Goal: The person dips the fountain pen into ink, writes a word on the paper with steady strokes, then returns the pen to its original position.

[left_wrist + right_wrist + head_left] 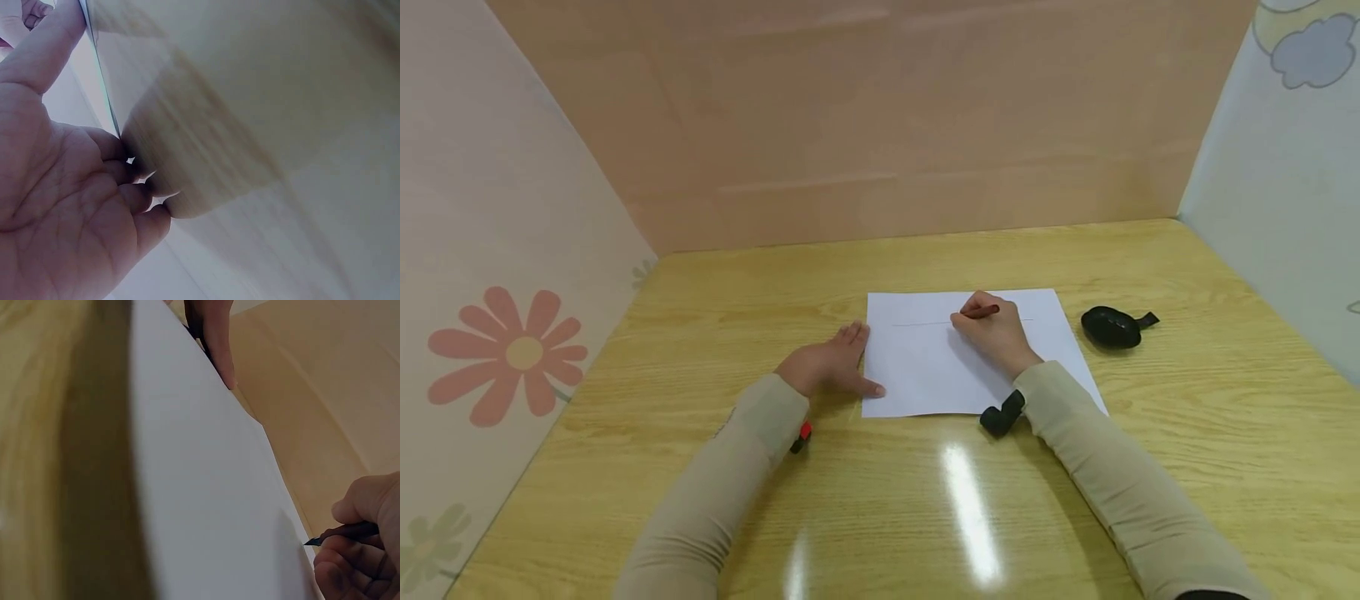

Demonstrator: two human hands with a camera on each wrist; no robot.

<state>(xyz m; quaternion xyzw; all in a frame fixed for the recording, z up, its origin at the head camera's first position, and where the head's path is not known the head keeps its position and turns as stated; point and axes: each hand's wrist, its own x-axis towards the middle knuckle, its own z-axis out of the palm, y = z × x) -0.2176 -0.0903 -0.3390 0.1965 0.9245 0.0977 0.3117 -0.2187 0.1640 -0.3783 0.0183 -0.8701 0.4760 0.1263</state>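
Note:
A white sheet of paper (917, 375) lies on the wooden table, with a thin straight line drawn across its upper part. My right hand (992, 333) pinches a dark reddish pen (981, 312), and its fist rests over the sheet near that line. In the right wrist view the pen's dark tip (310, 542) points at the paper surface. At the sheet's left edge, my left hand (835, 362) lies with fingers extended and thumb on the paper. Its fingertips (153, 219) touch the tabletop in the left wrist view.
To the right of the sheet sits a glossy black oval object (1111, 327) with a short strap-like tab. A black wrist camera (1002, 414) hangs under the right sleeve. Paper-covered walls (880, 125) border the table at the back and both sides.

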